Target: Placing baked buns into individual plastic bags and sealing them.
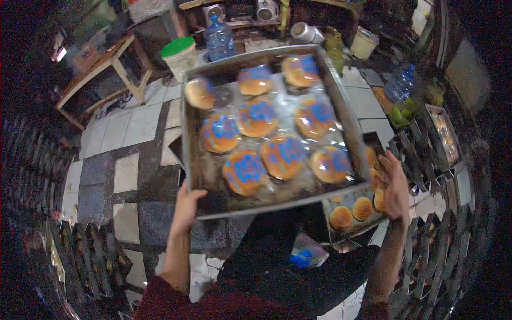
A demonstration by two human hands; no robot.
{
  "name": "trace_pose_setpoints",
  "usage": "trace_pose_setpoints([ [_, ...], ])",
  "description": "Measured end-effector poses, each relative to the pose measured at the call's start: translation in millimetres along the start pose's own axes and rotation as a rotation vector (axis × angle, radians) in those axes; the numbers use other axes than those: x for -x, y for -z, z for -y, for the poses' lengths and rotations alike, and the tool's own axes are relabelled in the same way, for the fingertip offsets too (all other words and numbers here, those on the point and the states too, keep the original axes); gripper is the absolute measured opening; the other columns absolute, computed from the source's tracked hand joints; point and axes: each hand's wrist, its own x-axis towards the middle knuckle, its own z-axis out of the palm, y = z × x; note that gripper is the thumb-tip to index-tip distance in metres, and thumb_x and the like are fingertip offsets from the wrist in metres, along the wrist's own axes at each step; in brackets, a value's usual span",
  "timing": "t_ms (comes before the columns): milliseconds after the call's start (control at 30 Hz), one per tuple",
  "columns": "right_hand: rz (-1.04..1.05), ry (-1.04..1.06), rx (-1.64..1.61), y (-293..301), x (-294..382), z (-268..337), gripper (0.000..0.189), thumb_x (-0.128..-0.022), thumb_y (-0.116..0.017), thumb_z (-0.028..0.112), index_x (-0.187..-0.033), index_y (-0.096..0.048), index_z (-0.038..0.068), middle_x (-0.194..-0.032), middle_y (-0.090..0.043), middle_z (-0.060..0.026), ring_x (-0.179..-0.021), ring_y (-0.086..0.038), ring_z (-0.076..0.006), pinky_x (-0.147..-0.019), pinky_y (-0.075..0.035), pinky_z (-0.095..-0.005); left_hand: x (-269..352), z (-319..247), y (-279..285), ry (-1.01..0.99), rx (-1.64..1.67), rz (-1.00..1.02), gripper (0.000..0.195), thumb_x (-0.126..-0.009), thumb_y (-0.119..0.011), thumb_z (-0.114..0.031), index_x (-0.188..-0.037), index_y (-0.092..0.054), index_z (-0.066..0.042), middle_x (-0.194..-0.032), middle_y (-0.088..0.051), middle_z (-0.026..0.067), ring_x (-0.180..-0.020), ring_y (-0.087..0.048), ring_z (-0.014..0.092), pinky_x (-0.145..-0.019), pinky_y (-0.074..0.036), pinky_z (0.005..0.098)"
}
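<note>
A large metal baking tray is tilted in front of me, above the floor. In it lie several round golden buns in clear wrappers with blue print, blurred by motion. My left hand grips the tray's near left corner, thumb over the rim. Just beyond the near right corner, my right hand is raised with its fingers apart; I cannot tell whether it touches the tray. Below it, partly covered, a second tray holds unwrapped buns. A clear wrapper with blue print lies on my dark-clothed lap.
Stacked dark trays stand at my right, and more stacked trays at my left. Ahead are a green-lidded bucket, a large water bottle and a gas cylinder. A wooden table stands far left on the tiled floor.
</note>
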Motion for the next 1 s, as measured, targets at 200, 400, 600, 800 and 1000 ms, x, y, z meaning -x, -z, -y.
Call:
trace_pose_setpoints([
  [200,0.243,-0.137,0.080,4.4,57.6,-107.3,0.054,-0.092,-0.035,0.045,-0.123,-0.040,0.001,-0.115,-0.051,-0.0141,-0.101,-0.054,-0.0243,-0.086,-0.045,-0.0363,-102.3,76.7,122.1,0.032,-0.055,-0.081,0.024,-0.069,-0.051,-0.006,-0.092,-0.055,-0.003,-0.069,-0.052,0.0012,-0.057,-0.048,0.011,-0.052,-0.039,0.0246],
  [400,0.079,-0.372,0.443,-1.0,119.5,-182.6,0.044,-0.087,-0.051,0.031,-0.117,-0.046,0.000,-0.105,-0.057,-0.0136,-0.092,-0.057,-0.0253,-0.080,-0.046,-0.0358,-200.6,165.0,182.2,0.206,-0.388,-0.076,0.026,-0.070,-0.056,-0.016,-0.092,-0.056,-0.002,-0.076,-0.058,0.0085,-0.068,-0.054,0.024,-0.063,-0.042,0.0348],
  [600,0.403,0.093,0.946,-35.1,183.7,-211.8,0.041,-0.078,-0.059,0.012,-0.115,-0.048,-0.001,-0.109,-0.052,-0.0224,-0.103,-0.049,-0.0382,-0.090,-0.039,-0.0406,-227.0,172.2,176.0,-0.009,-1.163,-0.274,0.040,-0.078,-0.056,-0.028,-0.111,-0.054,-0.006,-0.101,-0.057,0.0219,-0.093,-0.054,0.039,-0.081,-0.043,0.0463],
  [800,0.453,-0.050,1.172,-47.4,194.6,-210.8,0.031,-0.080,-0.056,0.011,-0.109,-0.052,0.000,-0.107,-0.052,-0.0209,-0.097,-0.049,-0.0355,-0.089,-0.037,-0.0422,-286.9,126.7,107.4,-0.219,-1.051,-0.356,0.027,-0.079,-0.050,-0.021,-0.096,-0.058,-0.003,-0.088,-0.059,0.0210,-0.089,-0.056,0.037,-0.076,-0.045,0.0461],
  [1000,0.393,0.072,0.992,-48.1,195.9,-220.8,0.029,-0.071,-0.061,-0.003,-0.099,-0.053,0.001,-0.097,-0.053,-0.0129,-0.080,-0.052,-0.0228,-0.065,-0.044,-0.0313,-404.3,154.2,124.8,-0.324,-1.256,-0.373,0.038,-0.077,-0.053,-0.025,-0.108,-0.053,-0.003,-0.103,-0.055,0.0222,-0.094,-0.052,0.039,-0.080,-0.043,0.0477],
])
